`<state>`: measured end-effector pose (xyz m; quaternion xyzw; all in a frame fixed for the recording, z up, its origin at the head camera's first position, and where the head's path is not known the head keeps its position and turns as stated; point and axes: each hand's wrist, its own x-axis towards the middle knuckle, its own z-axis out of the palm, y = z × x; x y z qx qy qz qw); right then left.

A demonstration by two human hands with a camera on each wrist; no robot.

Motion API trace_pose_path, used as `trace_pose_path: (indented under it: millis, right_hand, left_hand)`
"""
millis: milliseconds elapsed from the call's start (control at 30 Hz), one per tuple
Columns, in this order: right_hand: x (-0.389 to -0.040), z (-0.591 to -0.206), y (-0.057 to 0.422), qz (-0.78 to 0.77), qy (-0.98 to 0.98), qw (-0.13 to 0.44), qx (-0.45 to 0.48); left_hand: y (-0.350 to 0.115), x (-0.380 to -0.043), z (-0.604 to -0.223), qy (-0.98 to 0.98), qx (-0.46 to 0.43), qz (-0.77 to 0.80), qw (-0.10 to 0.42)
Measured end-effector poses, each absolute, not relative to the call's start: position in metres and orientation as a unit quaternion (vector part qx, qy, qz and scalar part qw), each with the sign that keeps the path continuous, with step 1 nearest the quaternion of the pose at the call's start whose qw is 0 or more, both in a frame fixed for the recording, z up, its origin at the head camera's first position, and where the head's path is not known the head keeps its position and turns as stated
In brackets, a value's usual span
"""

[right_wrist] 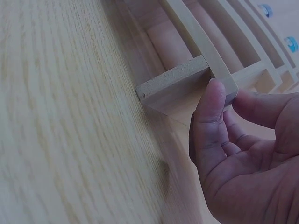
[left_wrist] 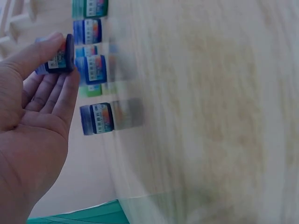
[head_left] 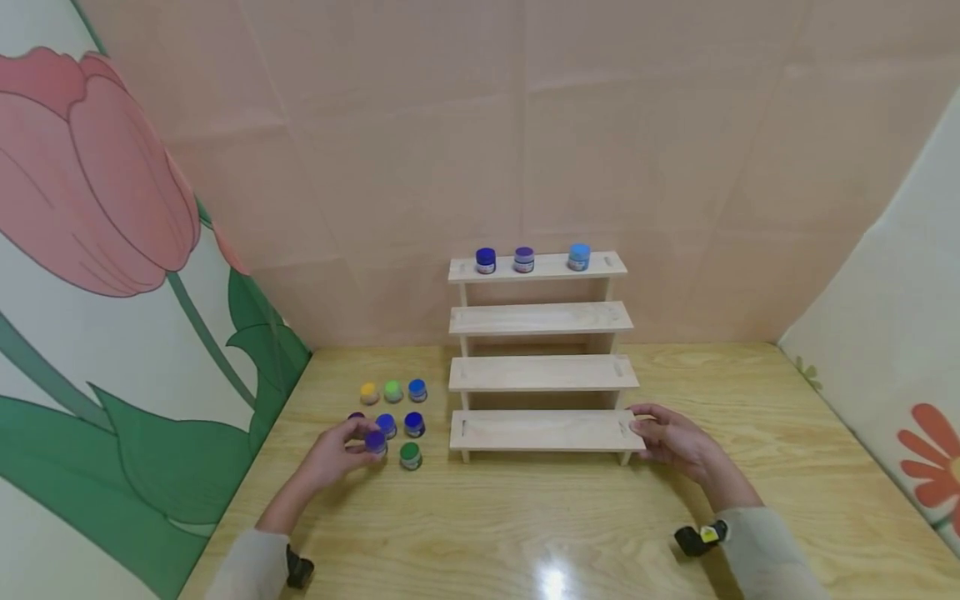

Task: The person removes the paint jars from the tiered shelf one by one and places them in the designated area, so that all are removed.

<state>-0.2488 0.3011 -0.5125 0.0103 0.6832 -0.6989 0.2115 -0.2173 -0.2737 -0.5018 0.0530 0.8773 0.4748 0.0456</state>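
Observation:
In the head view my left hand [head_left: 341,454] pinches a small paint jar with a purple-blue lid [head_left: 376,442] between thumb and fingers. The left wrist view shows this jar [left_wrist: 58,60] raised off the table, its label facing the camera. Close by stand a green-lidded jar [head_left: 410,455], a dark blue jar [head_left: 415,424] and a lighter blue jar [head_left: 386,425]. My right hand [head_left: 675,442] holds the right end of the lowest board of a stepped wooden rack [head_left: 540,431], thumb and fingers around the board's corner [right_wrist: 230,93] in the right wrist view.
On the rack's top board stand a dark blue jar [head_left: 486,261], a purple-lidded jar [head_left: 523,260] and a light blue jar [head_left: 579,257]. Yellow [head_left: 369,393], light green [head_left: 393,391] and blue [head_left: 417,390] jars form the back row on the table [head_left: 525,525]. A wall covering [head_left: 375,167] rises behind.

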Motion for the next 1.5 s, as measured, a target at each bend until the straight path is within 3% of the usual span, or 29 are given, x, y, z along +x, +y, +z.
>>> trace_pose_path:
  millis: [333,1000,1300,1500]
  right_hand:
    - [-0.247,-0.513,0.3,-0.698,0.683,0.214,0.011]
    - [-0.246,-0.513,0.299,-0.694,0.688,0.209,0.013]
    - [-0.247,-0.511,0.3,-0.695,0.687,0.212,0.013]
    - [-0.249,-0.512,0.301,-0.694,0.686,0.217,0.013]
  left_hand:
    - [-0.27,-0.213,-0.511,0.891,0.005,0.448,0.07]
    - [-0.273,-0.217,-0.53,0.894,0.037,0.445,0.049]
    - [-0.27,-0.217,-0.519,0.901,0.031,0.429,0.051]
    - [-0.27,-0.225,-0.487,0.882,0.078,0.465,0.025]
